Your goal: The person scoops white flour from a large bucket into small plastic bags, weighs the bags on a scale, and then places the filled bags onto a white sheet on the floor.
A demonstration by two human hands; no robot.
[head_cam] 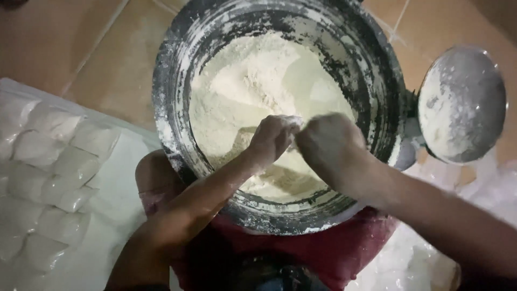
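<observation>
A large dark round bucket (172, 108), its inner wall smeared with white powder, holds a heap of white flour (253, 81). Both my hands reach inside it, just above the flour. My left hand (272, 137) is dusted white and its fingers are pinched closed on something small and pale that touches my right hand. My right hand (328, 145) is blurred, fingers curled closed against the left one. What they hold between them is hidden.
Several small filled clear bags of white powder (51, 161) lie on a white sheet at the left. A round flour-dusted lid (460, 105) rests at the right. Crumpled clear plastic (409, 258) is at bottom right. The bucket stands between my knees on a tiled floor (81, 43).
</observation>
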